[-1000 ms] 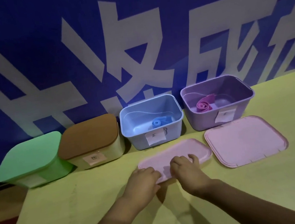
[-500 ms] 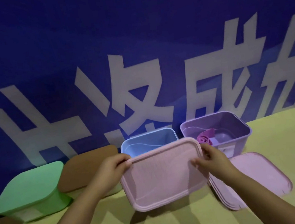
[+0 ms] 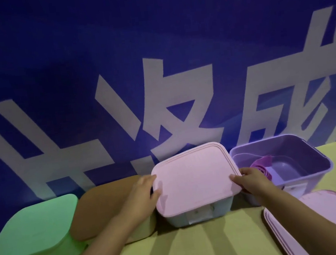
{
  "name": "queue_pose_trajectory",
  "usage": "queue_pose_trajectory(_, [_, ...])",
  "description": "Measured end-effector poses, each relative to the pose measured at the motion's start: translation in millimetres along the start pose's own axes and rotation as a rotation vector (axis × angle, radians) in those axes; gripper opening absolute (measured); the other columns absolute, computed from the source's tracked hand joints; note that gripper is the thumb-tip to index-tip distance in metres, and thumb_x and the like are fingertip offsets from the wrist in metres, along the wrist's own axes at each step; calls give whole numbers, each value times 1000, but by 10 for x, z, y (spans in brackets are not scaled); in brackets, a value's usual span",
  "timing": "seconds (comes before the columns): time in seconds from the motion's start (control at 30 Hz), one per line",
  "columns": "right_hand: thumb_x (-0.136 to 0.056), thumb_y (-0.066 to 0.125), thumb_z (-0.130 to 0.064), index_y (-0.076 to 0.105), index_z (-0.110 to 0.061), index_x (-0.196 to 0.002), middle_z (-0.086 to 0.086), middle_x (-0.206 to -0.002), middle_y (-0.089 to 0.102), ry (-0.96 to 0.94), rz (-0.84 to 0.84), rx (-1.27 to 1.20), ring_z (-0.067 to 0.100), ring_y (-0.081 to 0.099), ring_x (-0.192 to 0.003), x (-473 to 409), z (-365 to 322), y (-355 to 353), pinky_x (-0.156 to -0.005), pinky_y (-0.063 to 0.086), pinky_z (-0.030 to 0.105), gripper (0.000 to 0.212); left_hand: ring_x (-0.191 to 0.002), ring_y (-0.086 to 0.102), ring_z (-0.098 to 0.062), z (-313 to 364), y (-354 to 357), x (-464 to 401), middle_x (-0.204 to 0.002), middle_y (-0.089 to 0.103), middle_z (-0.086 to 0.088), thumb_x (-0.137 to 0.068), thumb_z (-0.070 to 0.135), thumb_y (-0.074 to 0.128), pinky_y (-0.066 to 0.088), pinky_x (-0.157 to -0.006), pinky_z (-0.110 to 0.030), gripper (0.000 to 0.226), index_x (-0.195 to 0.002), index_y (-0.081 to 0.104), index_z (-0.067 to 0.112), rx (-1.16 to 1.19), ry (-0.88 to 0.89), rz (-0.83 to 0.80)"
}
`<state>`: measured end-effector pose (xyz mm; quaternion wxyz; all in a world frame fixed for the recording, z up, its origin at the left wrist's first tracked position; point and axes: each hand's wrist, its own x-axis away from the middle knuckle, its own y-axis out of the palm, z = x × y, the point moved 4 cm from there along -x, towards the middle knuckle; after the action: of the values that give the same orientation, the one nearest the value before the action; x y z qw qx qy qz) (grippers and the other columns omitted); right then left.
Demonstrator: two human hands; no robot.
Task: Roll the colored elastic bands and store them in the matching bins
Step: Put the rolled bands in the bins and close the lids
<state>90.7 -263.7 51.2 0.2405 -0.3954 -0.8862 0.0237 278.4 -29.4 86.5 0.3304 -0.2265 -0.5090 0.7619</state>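
Observation:
A pink lid (image 3: 192, 179) now lies on top of the blue bin (image 3: 201, 213), hiding the blue band inside. My left hand (image 3: 142, 191) grips the lid's left edge, thumb on top. My right hand (image 3: 248, 181) grips its right edge. To the right stands the open purple bin (image 3: 308, 175) with a rolled purple band (image 3: 261, 163) inside.
A brown-lidded bin (image 3: 103, 207) and a green-lidded bin (image 3: 36, 232) stand at the left, both covered. A second pink lid (image 3: 326, 220) lies flat on the yellow table (image 3: 199, 250) at the right. A blue banner with white characters hangs right behind the bins.
Both hands lifted the pink lid off the table, carried it up and back, and set it down over the blue bin. The camera tilted upward.

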Motion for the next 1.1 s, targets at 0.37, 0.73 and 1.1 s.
queue_pose_trajectory(0.37, [-90,60,-25,59,-2,-109,15,-101,63,-71,183,399,27,60,-91,-223,146,125,-86,52,39,30,-121,55,-29,-29,632,80,-138,52,-11,-77,37,61,46,-96,-41,58,-133,52,23,-271,298,-186])
queue_pose_trajectory(0.73, [-93,55,-18,57,-6,-123,14,-122,56,-282,261,675,28,56,-104,-181,173,226,-92,44,31,32,-89,71,-20,-192,682,144,-107,72,-4,-61,38,72,57,-69,-35,45,-104,72,25,-493,465,-86])
queue_pose_trajectory(1.1, [-92,53,-5,62,-4,-114,13,-111,62,-333,367,519,27,58,-100,-164,175,352,-91,46,34,24,-96,70,-20,-296,685,169,-111,71,0,-41,20,95,57,-71,-35,72,-109,70,29,-431,419,-20])
